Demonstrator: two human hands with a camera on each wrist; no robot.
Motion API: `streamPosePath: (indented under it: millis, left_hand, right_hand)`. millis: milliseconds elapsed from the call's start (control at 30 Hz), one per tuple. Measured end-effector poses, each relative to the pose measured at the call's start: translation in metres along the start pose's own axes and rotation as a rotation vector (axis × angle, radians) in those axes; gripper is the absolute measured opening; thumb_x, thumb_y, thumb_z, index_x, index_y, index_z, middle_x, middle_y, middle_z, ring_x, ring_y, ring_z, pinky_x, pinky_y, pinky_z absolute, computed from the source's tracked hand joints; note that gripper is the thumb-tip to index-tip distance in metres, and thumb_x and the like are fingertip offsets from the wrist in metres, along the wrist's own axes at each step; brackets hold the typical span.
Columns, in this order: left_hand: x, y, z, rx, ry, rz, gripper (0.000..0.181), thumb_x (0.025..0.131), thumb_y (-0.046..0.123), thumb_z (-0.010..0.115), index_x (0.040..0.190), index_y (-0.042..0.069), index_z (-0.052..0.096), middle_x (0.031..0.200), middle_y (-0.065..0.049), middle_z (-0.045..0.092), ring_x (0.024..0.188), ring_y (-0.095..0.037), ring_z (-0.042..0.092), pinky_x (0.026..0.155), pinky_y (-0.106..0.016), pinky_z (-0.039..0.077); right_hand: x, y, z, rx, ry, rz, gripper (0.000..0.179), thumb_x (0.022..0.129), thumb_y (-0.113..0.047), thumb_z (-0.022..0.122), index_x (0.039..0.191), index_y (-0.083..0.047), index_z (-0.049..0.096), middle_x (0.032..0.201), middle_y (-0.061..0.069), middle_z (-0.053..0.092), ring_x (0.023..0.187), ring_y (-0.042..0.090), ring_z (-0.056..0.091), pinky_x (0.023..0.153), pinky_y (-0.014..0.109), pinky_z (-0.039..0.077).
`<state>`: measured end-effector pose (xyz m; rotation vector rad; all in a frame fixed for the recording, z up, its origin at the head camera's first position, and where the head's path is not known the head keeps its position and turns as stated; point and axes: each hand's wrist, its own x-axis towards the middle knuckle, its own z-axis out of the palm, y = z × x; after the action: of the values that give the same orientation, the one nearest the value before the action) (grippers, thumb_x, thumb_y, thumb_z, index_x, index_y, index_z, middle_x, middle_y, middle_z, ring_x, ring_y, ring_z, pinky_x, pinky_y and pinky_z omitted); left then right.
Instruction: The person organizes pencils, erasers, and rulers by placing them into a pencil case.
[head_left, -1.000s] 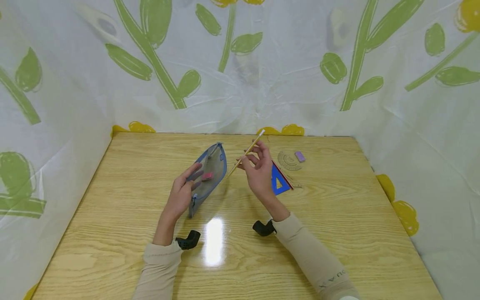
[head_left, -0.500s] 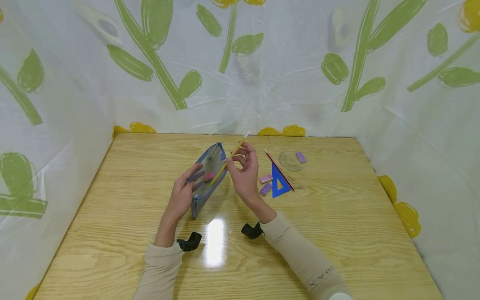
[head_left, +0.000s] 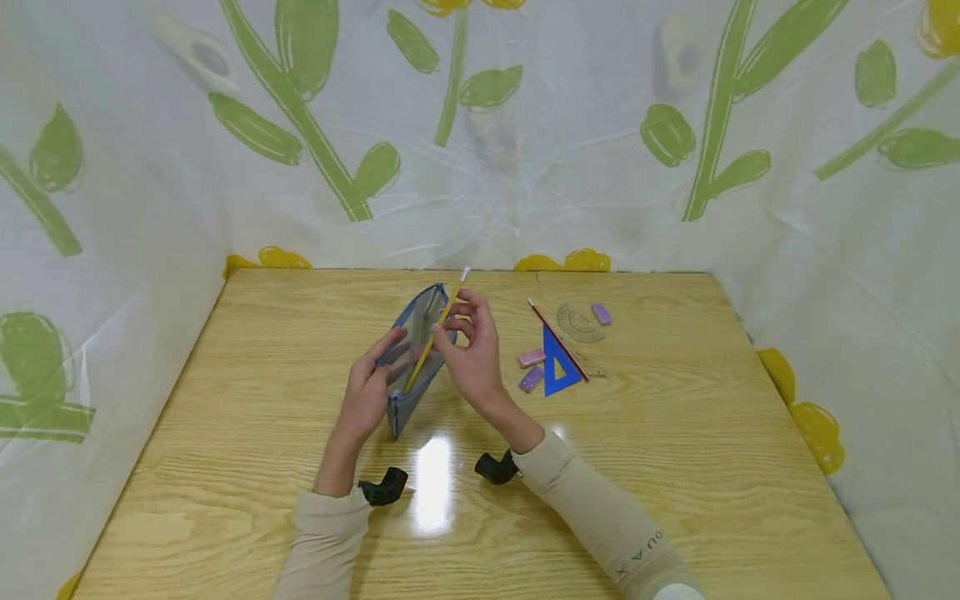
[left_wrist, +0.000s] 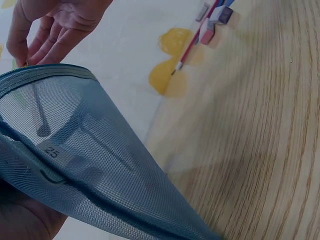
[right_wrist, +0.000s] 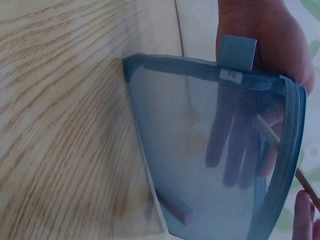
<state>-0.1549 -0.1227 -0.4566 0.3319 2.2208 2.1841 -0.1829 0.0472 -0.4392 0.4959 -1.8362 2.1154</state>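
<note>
My left hand [head_left: 365,396] holds a blue-grey mesh zip pouch [head_left: 402,411] tilted, its mouth unzipped and facing right. Through the mesh [right_wrist: 175,120] in the right wrist view, the left fingers [right_wrist: 235,165] show on the far side, fairly straight. Between thumb and fingers, my right hand [head_left: 474,354] pinches a yellow pencil [head_left: 453,298], white end up. The pencil's lower end lies within the pouch mouth. A pink eraser [right_wrist: 172,207] shows dimly through the mesh at the pouch's bottom.
Right of the hands lie a blue set square [head_left: 551,350], a red pencil [head_left: 555,333] along its edge, and a clear protractor [head_left: 573,323]. A pink eraser [head_left: 532,357] and purple erasers [head_left: 532,380] lie around them. White patterned sheeting [head_left: 480,200] stands behind the wooden table [head_left: 675,433].
My right hand has moved left, carrying the yellow pencil from beside the pouch into its mouth. The pencil stands steeper now. My left hand and the pouch have barely shifted.
</note>
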Motion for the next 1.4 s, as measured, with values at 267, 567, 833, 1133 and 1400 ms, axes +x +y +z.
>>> streamPosePath:
  millis: [267, 567, 833, 1133, 1400]
  left_hand:
    - [0.001, -0.001, 0.001, 0.003, 0.02, -0.004, 0.058, 0.099, -0.008, 0.02, 0.155, -0.007, 0.032, 0.159, -0.025, 0.035, 0.145, -0.043, 0.038, 0.115, -0.058, 0.039]
    - [0.003, 0.0, 0.006, -0.014, 0.015, 0.003, 0.059, 0.097, -0.009, 0.02, 0.155, -0.009, 0.031, 0.159, -0.027, 0.034, 0.145, -0.043, 0.038, 0.115, -0.06, 0.038]
    - [0.004, 0.0, 0.006, 0.006, 0.015, 0.011, 0.059, 0.098, -0.008, 0.02, 0.155, -0.007, 0.032, 0.159, -0.026, 0.035, 0.145, -0.043, 0.038, 0.114, -0.062, 0.038]
    - [0.004, -0.001, 0.005, 0.003, 0.004, 0.006, 0.06, 0.097, -0.009, 0.019, 0.156, -0.007, 0.03, 0.159, -0.026, 0.034, 0.145, -0.044, 0.038, 0.114, -0.061, 0.038]
    - [0.003, -0.002, 0.0, -0.004, 0.016, -0.011, 0.06, 0.097, -0.009, 0.02, 0.156, -0.006, 0.032, 0.16, -0.024, 0.035, 0.145, -0.042, 0.038, 0.115, -0.056, 0.039]
  right_hand:
    - [-0.002, -0.031, 0.006, -0.062, -0.057, 0.03, 0.048, 0.094, 0.014, 0.058, 0.138, 0.015, 0.04, 0.119, 0.04, 0.048, 0.097, 0.048, 0.059, 0.071, 0.053, 0.06]
    - [0.0, -0.037, 0.01, -0.124, -0.034, 0.016, 0.043, 0.091, 0.014, 0.062, 0.132, 0.016, 0.049, 0.112, 0.034, 0.056, 0.092, 0.046, 0.062, 0.066, 0.024, 0.059]
    - [-0.001, -0.038, 0.009, -0.113, -0.078, 0.073, 0.044, 0.094, 0.011, 0.06, 0.136, 0.016, 0.048, 0.117, 0.036, 0.057, 0.097, 0.05, 0.063, 0.076, 0.061, 0.06]
    - [0.0, -0.018, 0.005, -0.073, -0.106, 0.109, 0.043, 0.094, 0.012, 0.059, 0.136, 0.013, 0.051, 0.123, 0.038, 0.057, 0.103, 0.055, 0.062, 0.078, 0.064, 0.058]
    - [0.0, -0.003, -0.003, -0.053, -0.106, 0.058, 0.044, 0.096, 0.005, 0.063, 0.138, 0.008, 0.053, 0.123, 0.029, 0.062, 0.103, 0.042, 0.066, 0.081, 0.049, 0.063]
